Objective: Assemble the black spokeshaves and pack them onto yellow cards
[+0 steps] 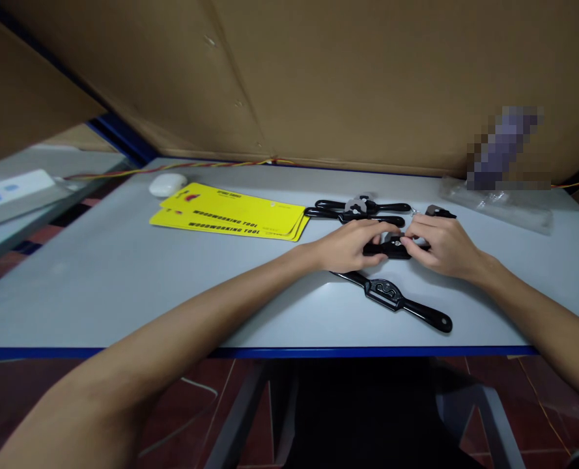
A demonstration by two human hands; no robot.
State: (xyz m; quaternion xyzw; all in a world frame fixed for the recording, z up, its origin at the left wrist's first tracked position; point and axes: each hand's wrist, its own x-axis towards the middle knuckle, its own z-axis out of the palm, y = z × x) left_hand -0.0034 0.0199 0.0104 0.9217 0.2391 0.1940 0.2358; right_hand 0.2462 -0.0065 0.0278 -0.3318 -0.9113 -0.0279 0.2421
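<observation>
On the grey table, my left hand (pixel 348 245) is closed around one handle of a black spokeshave (pixel 393 247). My right hand (pixel 439 243) pinches at the middle of the same tool, its thumb and fingertips by the small round screw; part of the far handle is hidden behind it. Closer to me lies another black spokeshave body (pixel 385 294), with an open slot and no blade seen on it. Beyond my hands rest two more spokeshaves (pixel 355 208) with grey metal plates at their middles. A small dark part (pixel 439 211) sits just past my right hand.
Yellow printed cards (pixel 230 213) lie stacked to the left, a white rounded case (pixel 167 185) behind them. A clear plastic bag (pixel 501 207) is at the back right. Thin wires (pixel 196 167) run along the cardboard wall (pixel 318 85). A white power strip (pixel 18 195) sits far left.
</observation>
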